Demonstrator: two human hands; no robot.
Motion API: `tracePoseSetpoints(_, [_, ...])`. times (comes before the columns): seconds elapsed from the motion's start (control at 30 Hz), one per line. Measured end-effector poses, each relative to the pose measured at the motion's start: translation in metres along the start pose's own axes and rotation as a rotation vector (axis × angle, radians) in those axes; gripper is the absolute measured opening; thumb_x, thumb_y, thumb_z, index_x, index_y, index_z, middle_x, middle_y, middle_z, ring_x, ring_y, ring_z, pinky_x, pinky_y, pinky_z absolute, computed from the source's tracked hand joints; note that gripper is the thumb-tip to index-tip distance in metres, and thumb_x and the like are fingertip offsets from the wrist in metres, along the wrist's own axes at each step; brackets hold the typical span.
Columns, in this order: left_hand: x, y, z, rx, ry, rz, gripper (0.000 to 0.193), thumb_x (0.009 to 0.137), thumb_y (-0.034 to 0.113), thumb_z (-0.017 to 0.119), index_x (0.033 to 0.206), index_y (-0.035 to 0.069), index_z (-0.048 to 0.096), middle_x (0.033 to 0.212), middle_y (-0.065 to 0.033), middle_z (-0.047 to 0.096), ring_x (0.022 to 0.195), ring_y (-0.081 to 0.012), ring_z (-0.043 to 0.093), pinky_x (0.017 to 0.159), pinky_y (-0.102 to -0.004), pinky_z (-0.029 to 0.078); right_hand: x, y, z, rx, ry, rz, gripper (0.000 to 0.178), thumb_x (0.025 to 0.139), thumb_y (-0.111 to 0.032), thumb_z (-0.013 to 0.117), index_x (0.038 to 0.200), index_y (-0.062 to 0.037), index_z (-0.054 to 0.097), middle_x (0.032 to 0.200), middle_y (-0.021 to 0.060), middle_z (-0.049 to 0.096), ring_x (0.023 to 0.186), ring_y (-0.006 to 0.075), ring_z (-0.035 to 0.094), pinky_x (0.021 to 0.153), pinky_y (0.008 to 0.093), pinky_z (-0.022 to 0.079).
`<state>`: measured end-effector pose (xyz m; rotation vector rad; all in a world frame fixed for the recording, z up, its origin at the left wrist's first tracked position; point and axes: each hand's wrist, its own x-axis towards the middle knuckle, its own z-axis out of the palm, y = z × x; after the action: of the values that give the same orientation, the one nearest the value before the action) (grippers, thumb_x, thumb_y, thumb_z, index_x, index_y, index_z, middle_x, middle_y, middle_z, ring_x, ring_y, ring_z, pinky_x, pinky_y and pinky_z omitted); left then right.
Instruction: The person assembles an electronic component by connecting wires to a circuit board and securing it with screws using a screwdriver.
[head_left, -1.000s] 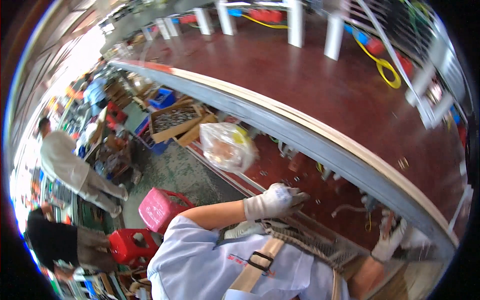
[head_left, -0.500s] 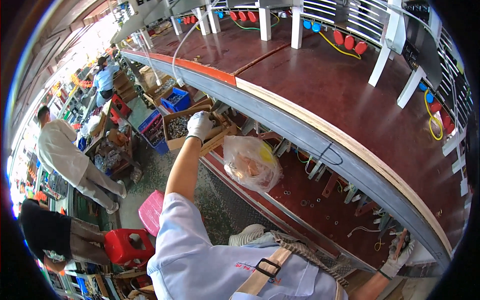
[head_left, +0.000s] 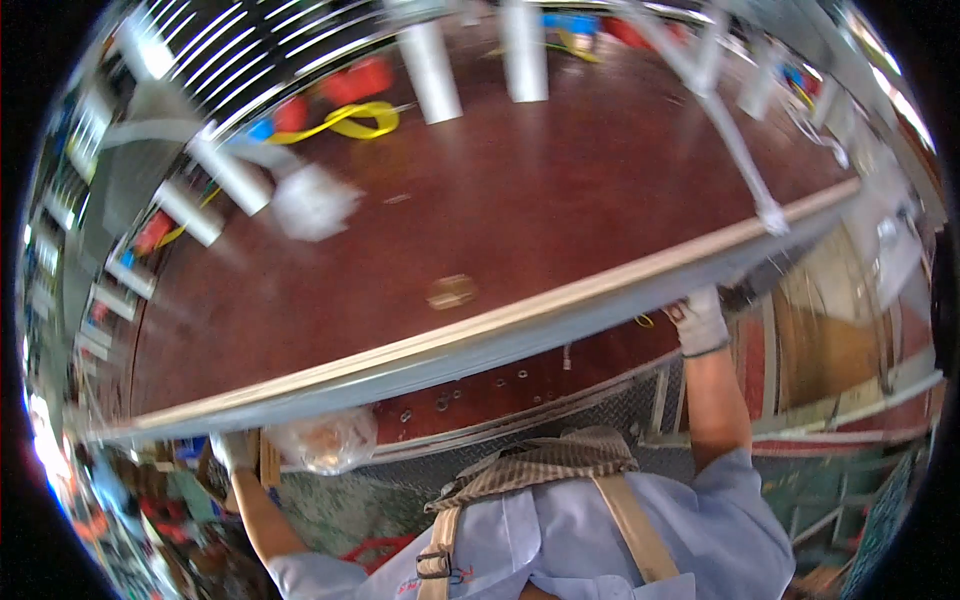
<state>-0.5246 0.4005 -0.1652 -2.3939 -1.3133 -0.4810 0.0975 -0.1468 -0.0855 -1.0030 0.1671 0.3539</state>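
My left hand (head_left: 235,452), in a white glove, is at the far left under the bench's front edge, beside a cardboard box (head_left: 268,462). Motion blur and the edge hide its fingers. A clear plastic bag (head_left: 325,442) with copper-coloured contents sits just right of it on the lower shelf. On the right, my gloved right hand (head_left: 702,322) reaches under the same edge. Its fingers are closed around a small reddish-brown piece (head_left: 676,311), whose shape is partly hidden. Several small metal nuts or washers (head_left: 442,404) lie on the dark red lower shelf (head_left: 480,392).
The dark red bench top (head_left: 560,200) has a pale wooden and grey front edge (head_left: 480,325). White posts (head_left: 525,50), red and blue buttons and a yellow cable (head_left: 365,120) stand at the back. A white hose (head_left: 740,160) hangs over the edge at right.
My view has swung to the right, so the bench now spans the picture. My left hand still reaches to the box area; my right hand stays under the edge.
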Motion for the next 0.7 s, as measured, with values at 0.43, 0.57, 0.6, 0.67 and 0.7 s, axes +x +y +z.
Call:
tracePoseSetpoints(0.43, [-0.009,0.381,-0.321,-1.406,-0.49,-0.216,0.012,0.074,-0.002,0.068,0.086,-0.004,0.066,0.078,-0.009,0.066,0.059,-0.0107,0.059,0.051,-0.0225,0.047,0.03,0.007,-0.022,-0.143,-0.424,-0.313,0.02,0.086,-0.029,0.064,0.089,-0.0114,0.054,0.063,0.0001,0.053,0.045,0.0077,0.047,0.037,0.0198,0.034])
tracePoseSetpoints(0.57, [-0.011,0.478,-0.314,-1.758,-0.772,-0.101,0.028,0.081,0.014,0.07,0.102,-0.001,0.059,0.081,-0.0111,0.064,0.054,-0.0162,0.059,0.044,-0.024,0.047,-0.001,-0.014,-0.001,-0.021,-0.483,-0.223,0.029,0.087,-0.037,0.061,0.091,-0.0095,0.053,0.061,-0.0019,0.048,0.049,0.0076,0.046,0.036,0.021,0.033])
tracePoseSetpoints(0.6, [-0.008,0.492,-0.317,-1.764,-0.759,-0.097,0.028,0.081,0.014,0.07,0.102,-0.001,0.059,0.081,-0.0111,0.064,0.054,-0.0162,0.059,0.044,-0.024,0.047,0.017,-0.006,-0.012,0.039,-0.57,-0.169,0.03,0.087,-0.036,0.061,0.096,-0.0079,0.053,0.062,-0.0001,0.049,0.048,0.0082,0.046,0.036,0.021,0.034])
tracePoseSetpoints(0.67, [-0.002,0.513,-0.32,-1.857,-0.877,-0.017,0.028,0.082,0.016,0.07,0.101,0.0,0.059,0.081,-0.0106,0.064,0.054,-0.0146,0.059,0.044,-0.0239,0.046,0.016,0.0,-0.018,0.15,-0.485,0.015,0.033,0.088,-0.036,0.06,0.1,-0.0074,0.052,0.064,0.0023,0.05,0.049,0.0087,0.047,0.036,0.0203,0.034])
tracePoseSetpoints(0.7, [-0.002,0.517,-0.321,-1.875,-0.877,0.037,0.028,0.085,0.02,0.068,0.1,-0.002,0.06,0.084,-0.011,0.067,0.06,-0.015,0.062,0.049,-0.0246,0.051,0.014,0.002,-0.016,0.158,-0.446,0.025,0.03,0.089,-0.033,0.06,0.103,-0.0072,0.051,0.067,0.0033,0.052,0.049,0.0096,0.048,0.036,0.0204,0.036])
